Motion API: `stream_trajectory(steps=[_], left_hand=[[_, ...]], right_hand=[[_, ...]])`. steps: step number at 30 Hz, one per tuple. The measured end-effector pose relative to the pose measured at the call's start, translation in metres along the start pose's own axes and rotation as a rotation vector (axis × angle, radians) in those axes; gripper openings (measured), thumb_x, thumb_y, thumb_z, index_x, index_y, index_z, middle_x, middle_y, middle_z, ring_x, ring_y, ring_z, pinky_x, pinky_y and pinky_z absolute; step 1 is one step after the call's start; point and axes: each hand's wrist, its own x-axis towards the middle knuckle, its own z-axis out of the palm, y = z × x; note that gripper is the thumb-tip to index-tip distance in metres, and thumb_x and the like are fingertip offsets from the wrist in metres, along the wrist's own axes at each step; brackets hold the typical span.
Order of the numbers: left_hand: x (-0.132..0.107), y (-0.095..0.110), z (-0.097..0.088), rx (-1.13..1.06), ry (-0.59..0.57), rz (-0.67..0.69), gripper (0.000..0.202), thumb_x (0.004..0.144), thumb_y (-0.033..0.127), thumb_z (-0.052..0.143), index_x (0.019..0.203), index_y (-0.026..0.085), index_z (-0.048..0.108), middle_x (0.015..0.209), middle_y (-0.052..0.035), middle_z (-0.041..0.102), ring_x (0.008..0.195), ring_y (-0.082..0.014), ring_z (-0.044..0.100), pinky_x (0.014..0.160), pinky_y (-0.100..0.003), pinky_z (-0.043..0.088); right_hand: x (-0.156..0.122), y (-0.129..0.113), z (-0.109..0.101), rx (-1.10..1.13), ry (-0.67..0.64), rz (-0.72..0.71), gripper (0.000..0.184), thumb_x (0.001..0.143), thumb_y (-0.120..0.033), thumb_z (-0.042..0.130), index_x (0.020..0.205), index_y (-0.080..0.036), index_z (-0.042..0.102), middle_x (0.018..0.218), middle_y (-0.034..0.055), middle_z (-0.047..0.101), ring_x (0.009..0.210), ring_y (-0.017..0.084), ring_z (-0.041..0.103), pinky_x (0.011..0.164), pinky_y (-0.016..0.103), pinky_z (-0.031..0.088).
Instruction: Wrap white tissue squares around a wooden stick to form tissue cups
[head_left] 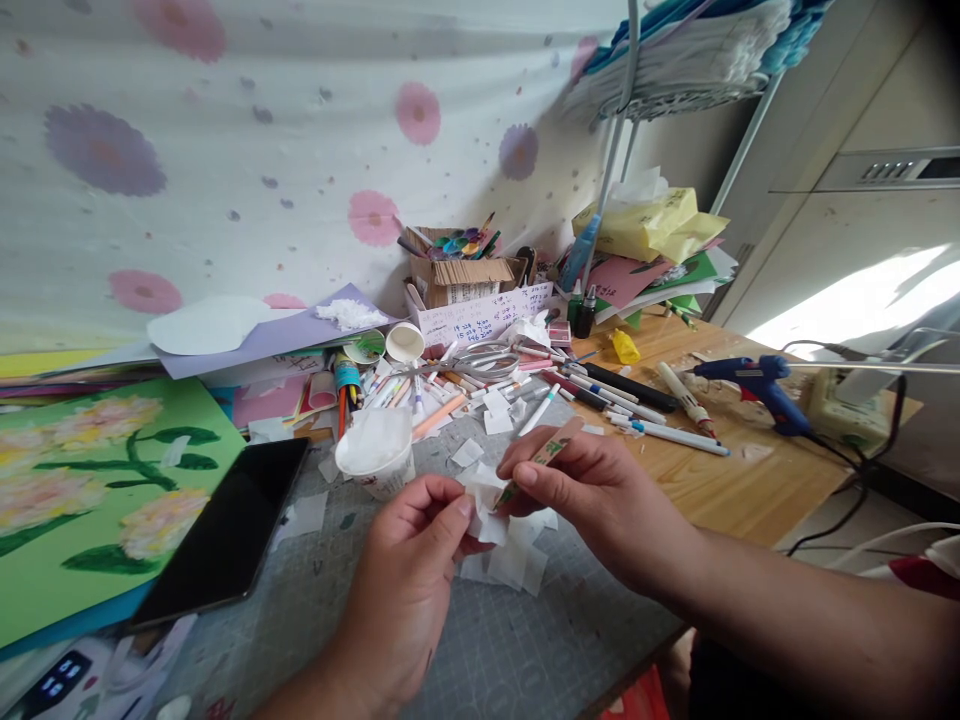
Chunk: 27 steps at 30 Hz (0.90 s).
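My left hand pinches a small crumpled piece of white tissue paper between thumb and fingers. From the other side, my right hand grips a flat wooden craft stick with green marks, its lower end against the tissue paper. The fingertips of both hands almost meet there. Several loose white paper squares lie on the grey cutting mat beneath. Just beyond my left hand stands a white paper cup with white contents that I cannot make out.
A dark phone or tablet rests at left, partly over a green flower picture. Scattered markers and scissors lie behind my hands. At right are a blue glue gun and a power strip with cords.
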Motion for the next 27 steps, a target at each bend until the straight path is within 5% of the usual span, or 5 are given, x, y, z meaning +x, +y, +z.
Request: stream_trajectory(steps=[7, 13, 17, 22, 27], left_hand=[[0.002, -0.001, -0.001, 0.043, 0.009, 0.047, 0.008, 0.075, 0.013, 0.064, 0.074, 0.021, 0.062, 0.061, 0.0045, 0.058, 0.059, -0.011, 0.052, 0.057, -0.022, 0.044], [-0.001, 0.006, 0.003, -0.075, -0.029, 0.017, 0.007, 0.074, 0.021, 0.067, 0.071, 0.015, 0.07, 0.066, -0.0026, 0.067, 0.066, -0.0154, 0.06, 0.062, -0.025, 0.048], [0.001, 0.004, -0.001, 0.061, 0.015, 0.035, 0.008, 0.074, 0.022, 0.071, 0.071, 0.015, 0.07, 0.063, 0.0001, 0.065, 0.061, -0.0117, 0.054, 0.059, -0.022, 0.044], [0.007, 0.0, -0.006, 0.123, 0.136, 0.077, 0.015, 0.074, 0.029, 0.072, 0.073, 0.015, 0.067, 0.064, 0.0008, 0.063, 0.063, -0.0128, 0.055, 0.06, -0.024, 0.044], [0.011, 0.003, -0.006, 0.138, 0.196, 0.114, 0.018, 0.071, 0.03, 0.075, 0.074, 0.015, 0.067, 0.065, 0.0005, 0.064, 0.063, -0.0125, 0.054, 0.058, -0.022, 0.044]], right_hand=[[-0.002, 0.003, 0.0, 0.002, -0.019, -0.037, 0.022, 0.081, -0.036, 0.068, 0.075, -0.015, 0.067, 0.071, 0.0021, 0.063, 0.066, 0.012, 0.062, 0.065, 0.026, 0.054], [-0.002, -0.001, -0.002, -0.175, -0.042, -0.19, 0.021, 0.086, -0.031, 0.062, 0.073, -0.015, 0.067, 0.077, 0.0049, 0.063, 0.077, 0.015, 0.061, 0.068, 0.027, 0.052], [-0.002, -0.005, -0.003, -0.28, -0.067, -0.21, 0.023, 0.088, -0.029, 0.059, 0.074, -0.015, 0.068, 0.077, 0.006, 0.063, 0.078, 0.016, 0.061, 0.071, 0.029, 0.051], [-0.005, -0.011, -0.016, -0.246, -0.154, -0.117, 0.02, 0.086, -0.029, 0.061, 0.073, -0.015, 0.064, 0.079, 0.0053, 0.062, 0.075, 0.015, 0.061, 0.066, 0.028, 0.054], [-0.006, -0.018, -0.036, -0.288, -0.293, 0.134, 0.025, 0.083, -0.039, 0.064, 0.076, -0.015, 0.06, 0.075, 0.0025, 0.059, 0.069, 0.014, 0.062, 0.067, 0.028, 0.054]])
